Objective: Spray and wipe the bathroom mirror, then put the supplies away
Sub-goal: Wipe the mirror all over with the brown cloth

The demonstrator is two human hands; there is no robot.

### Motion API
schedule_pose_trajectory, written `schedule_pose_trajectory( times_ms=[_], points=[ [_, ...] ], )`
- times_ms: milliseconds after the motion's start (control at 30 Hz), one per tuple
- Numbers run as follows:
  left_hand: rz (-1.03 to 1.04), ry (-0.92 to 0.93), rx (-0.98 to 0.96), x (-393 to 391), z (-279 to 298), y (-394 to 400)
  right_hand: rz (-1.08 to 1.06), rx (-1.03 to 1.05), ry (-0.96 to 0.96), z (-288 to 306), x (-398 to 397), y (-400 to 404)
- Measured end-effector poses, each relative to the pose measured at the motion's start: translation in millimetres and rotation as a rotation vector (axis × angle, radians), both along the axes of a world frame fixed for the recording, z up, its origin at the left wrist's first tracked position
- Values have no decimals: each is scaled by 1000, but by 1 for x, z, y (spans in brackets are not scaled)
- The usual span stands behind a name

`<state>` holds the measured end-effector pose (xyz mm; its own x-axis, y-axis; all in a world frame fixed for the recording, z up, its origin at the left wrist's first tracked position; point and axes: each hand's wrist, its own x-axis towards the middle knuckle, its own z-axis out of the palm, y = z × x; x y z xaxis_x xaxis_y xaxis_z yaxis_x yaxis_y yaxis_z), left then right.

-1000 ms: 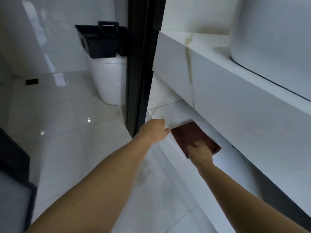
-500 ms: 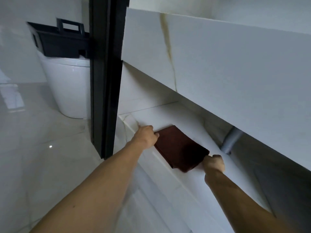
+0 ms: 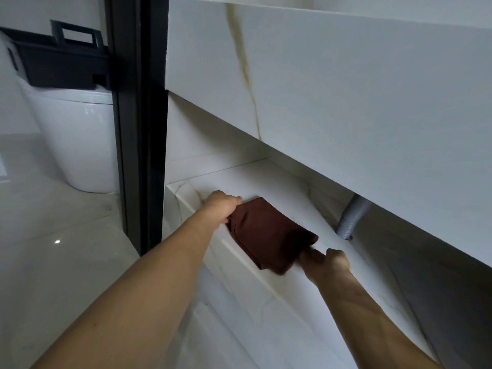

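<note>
**Cloth on the shelf under the vanity**

White marble fills the view: a thick vanity front (image 3: 346,83) with a yellowish vein running down it, and below it a low shelf (image 3: 279,187) of the same stone. On that shelf lies a folded dark red cloth (image 3: 269,235), its near edge at the shelf's front lip. Both hands hold it — the left hand (image 3: 222,209) has its fingers curled round the cloth's left corner, and the right hand (image 3: 328,263) pinches the right corner between thumb and fingers. A grey ribbed drain pipe (image 3: 351,218) comes down behind the shelf, to the right of the cloth. Left of the vanity stands a black door frame (image 3: 138,115), and beyond it a white toilet (image 3: 77,139) with a black basket (image 3: 58,62) on top, on a glossy tiled floor (image 3: 53,249).
</note>
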<state>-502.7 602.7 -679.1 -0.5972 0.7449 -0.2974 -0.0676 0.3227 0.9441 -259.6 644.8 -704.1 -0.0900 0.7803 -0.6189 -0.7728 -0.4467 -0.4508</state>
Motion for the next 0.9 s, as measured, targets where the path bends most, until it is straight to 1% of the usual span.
schedule_pose_trajectory(
  times_ms=[33,67,133,200,267,333,367,400,500,600,700,800,900],
  points=[
    [3,-65,16,2,1,1,25,6,122,3,1,0],
    [-2,-119,25,5,2,2,29,-82,124,7,5,-1],
    [-27,-158,12,9,2,3,52,-141,52,12,5,-2],
    [-43,-129,-12,8,-2,5,123,-93,-27,12,6,-5],
    [-70,-26,-43,9,-3,6,205,-46,-147,13,3,-6],
    [-106,213,-136,13,-2,6,255,8,-315,17,-1,-7],
    [-108,336,-181,16,0,6,286,67,-391,17,-4,-5],
    [-102,423,-204,18,0,6,308,103,-466,18,-7,-5],
    [-129,517,-194,19,3,5,374,174,-646,20,-13,0],
    [-152,542,-140,15,6,0,459,193,-811,26,-18,5],
    [-146,504,-81,11,8,-8,559,184,-891,33,-25,8],
    [-144,471,-39,6,8,-18,615,166,-920,34,-31,10],
    [-138,392,6,0,9,-34,604,199,-838,35,-38,3]
  ],
)
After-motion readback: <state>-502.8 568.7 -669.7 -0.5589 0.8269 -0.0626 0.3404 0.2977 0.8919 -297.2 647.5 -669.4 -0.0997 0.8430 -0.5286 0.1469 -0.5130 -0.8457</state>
